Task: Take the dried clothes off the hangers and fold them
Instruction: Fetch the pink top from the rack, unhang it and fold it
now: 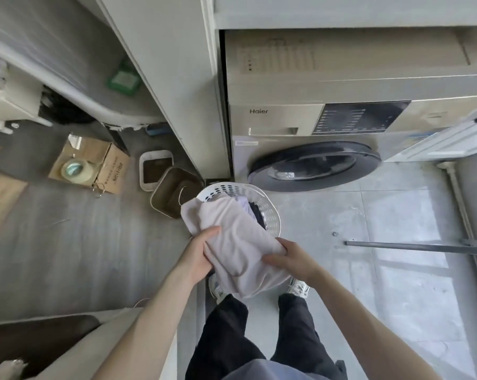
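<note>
You held the cloth in both hands, in front of your legs. Its far end hung over the near side of the basket, which stood on the floor before the washer. Your left hand gripped the left edge, thumb on top and fingers hidden beneath. Your right hand was curled round the right side, thumb lying across the top layer. Neither hand was open, and both had cloth in them.

The cloth was pale and gathered into a loose, layered bundle. It sagged between your hands and drooped at the near end, so it looked soft, light and limp. It would not keep a shape by itself. I judged that nothing about it was fragile or slippery, though loose layers could slide apart if held by one layer only.

For a clean fold, the best hold seemed to be a pinch through all layers at two corners of one edge, so that the rest hung flat. Other clothes, dark and white, lay in the basket under the far end. A thin curved wire showed beside the far corner. I could not tell whether it was a hanger hook.
</note>
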